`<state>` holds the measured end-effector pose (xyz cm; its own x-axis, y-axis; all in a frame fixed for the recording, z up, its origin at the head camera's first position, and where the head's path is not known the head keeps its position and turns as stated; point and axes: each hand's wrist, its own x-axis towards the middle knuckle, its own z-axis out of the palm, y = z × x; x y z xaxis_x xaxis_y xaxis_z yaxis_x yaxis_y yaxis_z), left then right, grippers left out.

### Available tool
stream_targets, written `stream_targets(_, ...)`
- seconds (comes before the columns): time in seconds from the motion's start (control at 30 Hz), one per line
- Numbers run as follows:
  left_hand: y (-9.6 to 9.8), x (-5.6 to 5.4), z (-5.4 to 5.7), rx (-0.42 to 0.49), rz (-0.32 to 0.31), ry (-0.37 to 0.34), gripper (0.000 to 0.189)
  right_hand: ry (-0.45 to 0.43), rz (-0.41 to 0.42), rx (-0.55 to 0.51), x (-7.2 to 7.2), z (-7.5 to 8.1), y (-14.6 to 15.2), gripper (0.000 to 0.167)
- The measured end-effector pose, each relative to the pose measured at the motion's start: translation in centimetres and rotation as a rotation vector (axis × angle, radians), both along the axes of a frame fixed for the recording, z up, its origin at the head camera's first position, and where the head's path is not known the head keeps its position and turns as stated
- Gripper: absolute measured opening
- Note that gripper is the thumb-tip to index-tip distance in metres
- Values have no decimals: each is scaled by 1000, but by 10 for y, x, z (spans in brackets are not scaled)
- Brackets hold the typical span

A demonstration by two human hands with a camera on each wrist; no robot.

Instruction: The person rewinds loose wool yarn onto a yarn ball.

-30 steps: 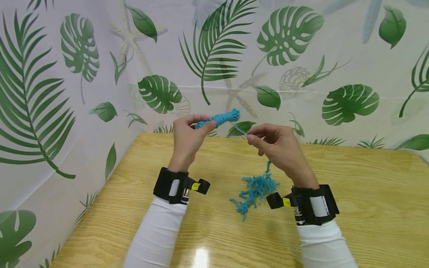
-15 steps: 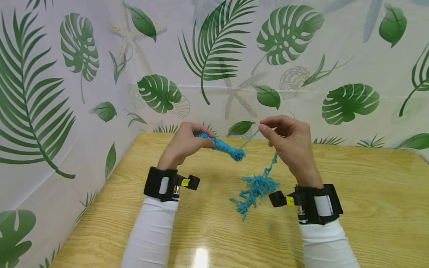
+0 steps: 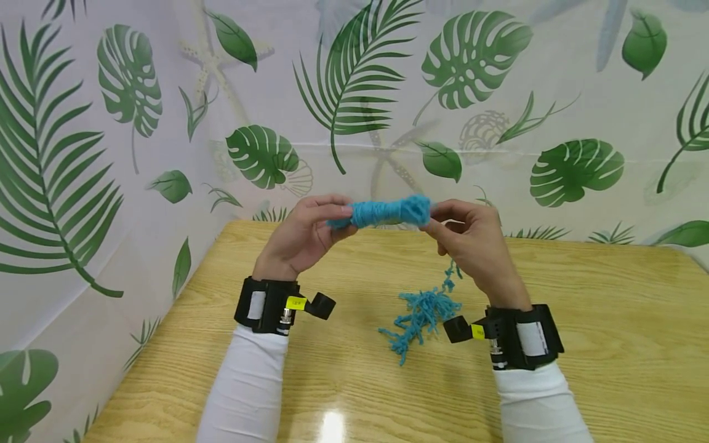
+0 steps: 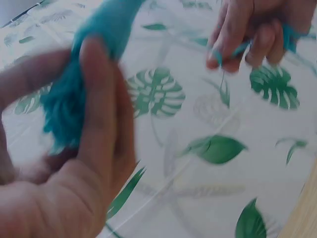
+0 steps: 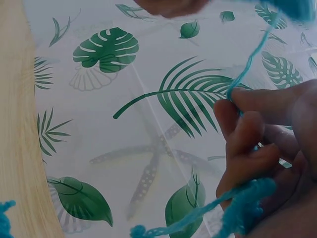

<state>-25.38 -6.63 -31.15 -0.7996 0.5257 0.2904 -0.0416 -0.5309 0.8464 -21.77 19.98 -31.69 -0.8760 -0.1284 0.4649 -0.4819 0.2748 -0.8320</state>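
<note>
A blue bundle of wound yarn (image 3: pixel 382 213) is held up above the far edge of the table. My left hand (image 3: pixel 310 234) grips its left end between thumb and fingers; the looped end shows between the fingers in the left wrist view. Beside the bundle's right end, my right hand (image 3: pixel 471 243) pinches a strand of blue yarn (image 5: pixel 255 52) between thumb and forefinger. That strand runs up to the bundle in the right wrist view. More knotted yarn (image 5: pixel 247 203) passes out below the curled fingers of the right hand.
A loose tangle of blue yarn (image 3: pixel 425 314) lies on the wooden table (image 3: pixel 354 357), a strand rising from it toward the right hand. A leaf-printed cloth (image 3: pixel 388 111) covers the wall behind and at the left. Both wrists wear black camera straps (image 3: pixel 267 306).
The bundle has swung from pointing down to the right to nearly level, and its right end is now close to the right hand. The left hand has turned; the tangle stays put.
</note>
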Motion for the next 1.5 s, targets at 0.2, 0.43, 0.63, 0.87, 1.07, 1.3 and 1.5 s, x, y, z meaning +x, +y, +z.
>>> stream_targets(0.2,23,1,-4,-20,429,12,20,-6,-3,54,1,-1,-6,19)
stream_targets(0.43,28,3,-13,-541,789,347,11,29,-40,52,2,1,-6,18)
stream_targets(0.63,16,4,-8,-542,441,265,12,45,-66,27,3,2,-5,17)
stream_targets(0.87,17,3,-4,-78,136,67,28,40,-43,25,2,3,-2,16)
stream_targets(1.07,29,3,-6,53,306,-25,28,46,-5,39,3,3,-3,16)
stream_targets(1.3,31,5,-9,-304,692,238,13,23,-38,33,3,3,-2,20)
stream_targets(1.5,23,7,-6,-478,630,285,14,2,-79,26,4,3,0,23)
